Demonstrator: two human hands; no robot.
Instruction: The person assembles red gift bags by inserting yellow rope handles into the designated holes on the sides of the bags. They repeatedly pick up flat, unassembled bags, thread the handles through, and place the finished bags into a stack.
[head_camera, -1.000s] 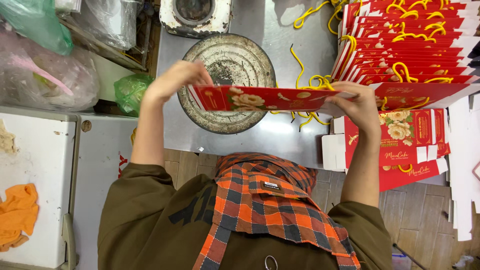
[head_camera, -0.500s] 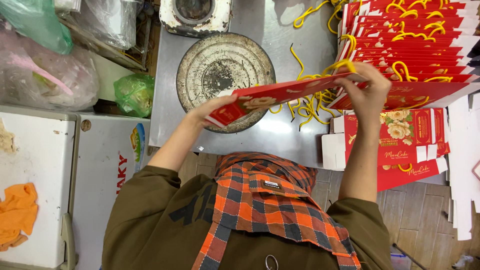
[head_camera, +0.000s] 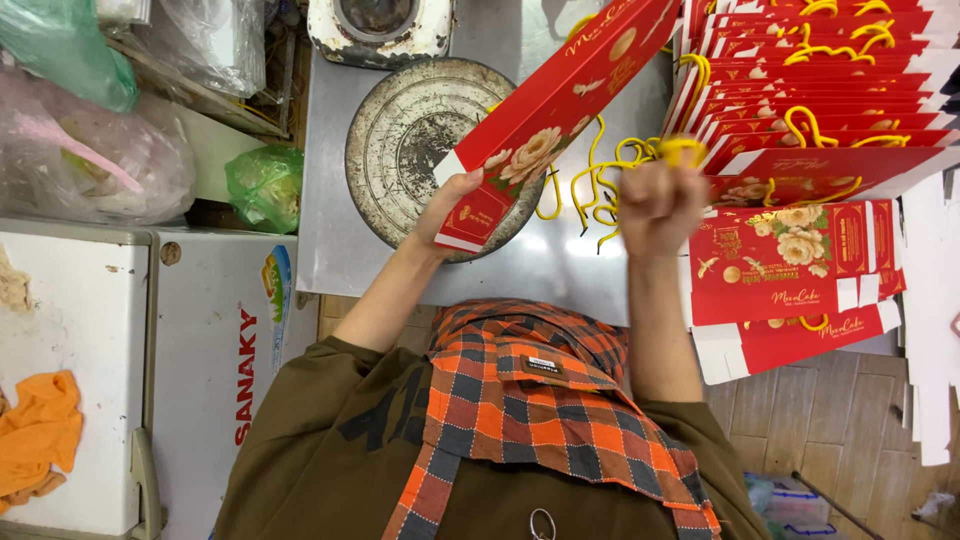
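My left hand (head_camera: 447, 207) grips the near end of a flat red carton (head_camera: 555, 105) with a flower print. The carton slants up and away to the right over a metal table (head_camera: 330, 235). My right hand (head_camera: 660, 197) is closed in a fist on a bunch of yellow cord handles (head_camera: 605, 170), beside the carton and not touching it. Just right of that hand lies a fanned stack of the same red cartons (head_camera: 820, 90), many with yellow handles fitted.
A round worn metal tray (head_camera: 415, 140) lies on the table under the carton. A white chest freezer (head_camera: 100, 330) with an orange cloth (head_camera: 35, 430) stands at left, and plastic bags (head_camera: 90, 165) behind it. White card pieces (head_camera: 930, 330) lie at far right.
The carton was held level in both hands, then its right end swung up and away. My right hand has let go of it and now grips the yellow cords.
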